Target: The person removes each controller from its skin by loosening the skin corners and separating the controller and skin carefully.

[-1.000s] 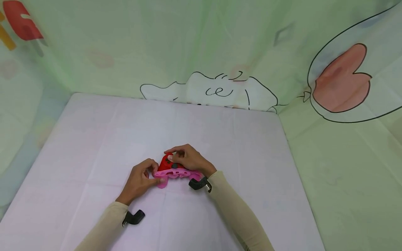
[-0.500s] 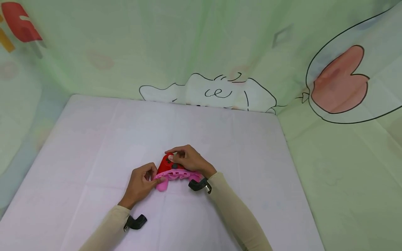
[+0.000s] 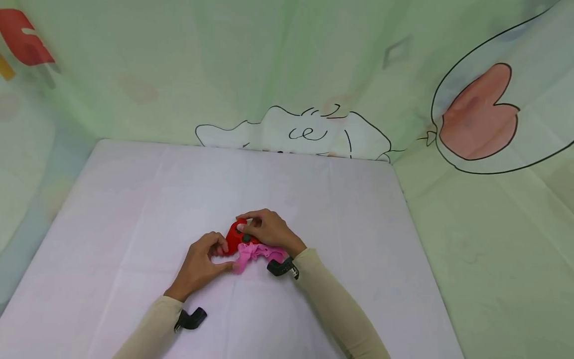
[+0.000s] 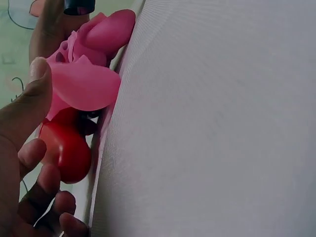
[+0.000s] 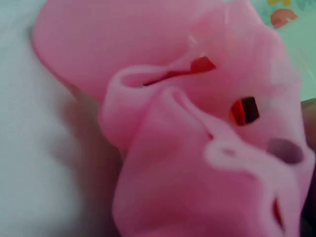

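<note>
A red game controller (image 3: 231, 240) lies on the white table with a soft pink silicone cover (image 3: 252, 252) bunched along its near side. Bare red shell shows on the controller's left part. My right hand (image 3: 273, 230) holds the controller from the far right, thumb on its face. My left hand (image 3: 198, 263) has its curled fingers at the left red handle (image 4: 66, 155) and its thumb (image 4: 40, 74) against the cover's loose pink grip. Folds and button holes of the cover (image 5: 168, 163) fill most of the right wrist view, with red and black showing through the holes.
The white-covered table (image 3: 358, 214) extends around both hands. Behind it rises a pale green curtain (image 3: 179, 75) with cartoon drawings. Small black wrist cameras (image 3: 191, 319) are strapped at the beige sleeves.
The cover's left part has come off the red left handle and crumpled toward the middle. My left thumb and fingers have spread farther apart. The right hand keeps its hold.
</note>
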